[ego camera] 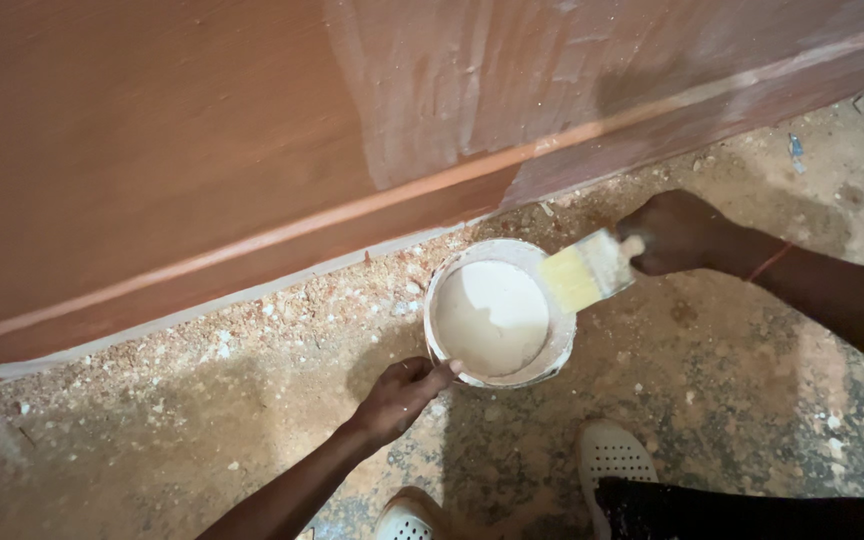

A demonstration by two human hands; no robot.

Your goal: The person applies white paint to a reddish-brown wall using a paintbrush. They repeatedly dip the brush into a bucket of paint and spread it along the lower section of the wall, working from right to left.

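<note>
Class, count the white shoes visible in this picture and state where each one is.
2. One white shoe sits at the bottom edge, beside the left forearm; the other white shoe lies below the paint bucket, right of centre. Both are partly cut off or covered.

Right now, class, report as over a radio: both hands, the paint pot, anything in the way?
Left hand grips paint pot rim. Right hand holds brush over pot's edge. Pot on dusty floor beside the wall. Nothing between brush and pot.
</note>
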